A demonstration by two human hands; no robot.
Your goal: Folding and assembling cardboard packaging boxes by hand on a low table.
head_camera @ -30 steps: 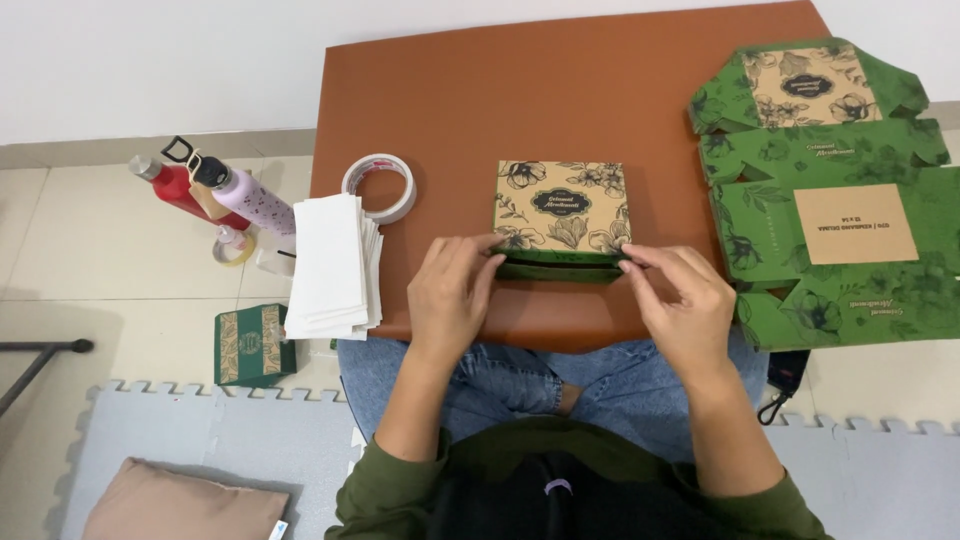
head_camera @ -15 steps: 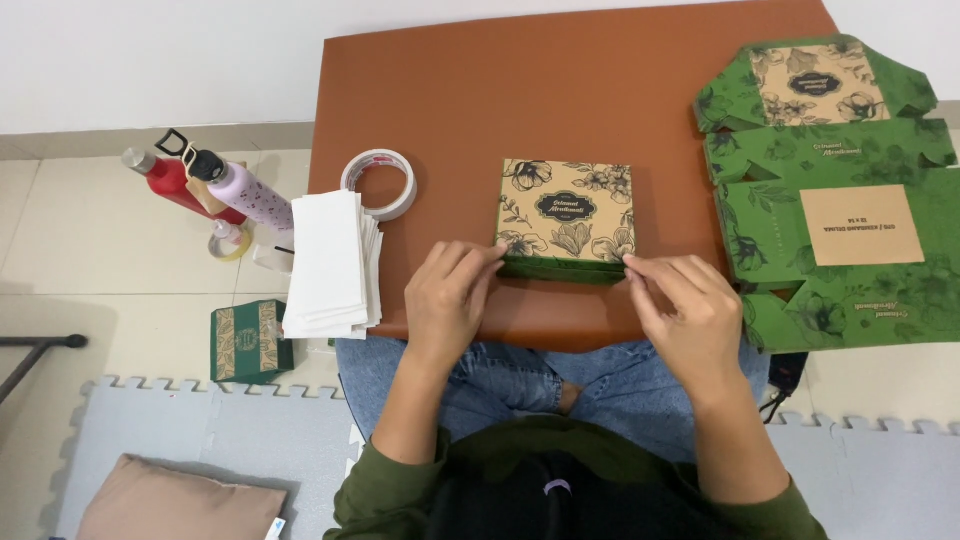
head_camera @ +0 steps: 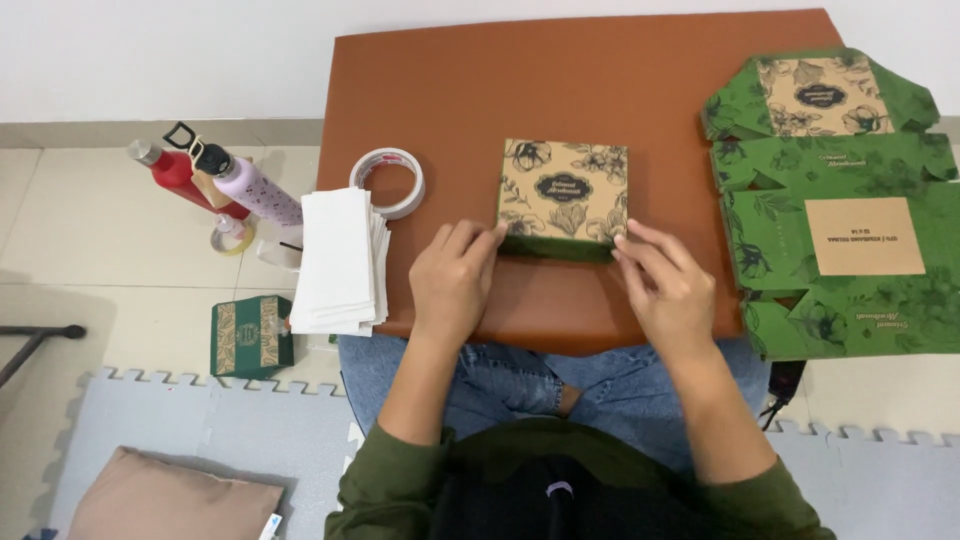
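Tiled floor and pale wall behind, with a grey foam mat point(head_camera: 200, 430) laid along the near edge. Seated at a low brown table point(head_camera: 600, 90), legs in blue jeans tucked beneath it. Stacked at the table's right end: flat, unfolded green cartons point(head_camera: 830, 210) with leaf print and tan panels. Near the table's middle, close to the front edge: a small closed box point(head_camera: 565, 195) with a tan floral lid and green sides. Pressed to the box's lower left corner, the left hand point(head_camera: 455, 280), fingers bent and close together, holding nothing. Touching the lower right corner, the right hand point(head_camera: 665, 285), fingers narrowly spread, likewise holding nothing. At the table's left edge, a stack of white paper point(head_camera: 335, 260), just beside a roll of clear tape point(head_camera: 388, 182). On the floor, a lilac bottle point(head_camera: 250, 185), a red bottle point(head_camera: 180, 175) and a small green box point(head_camera: 250, 335).
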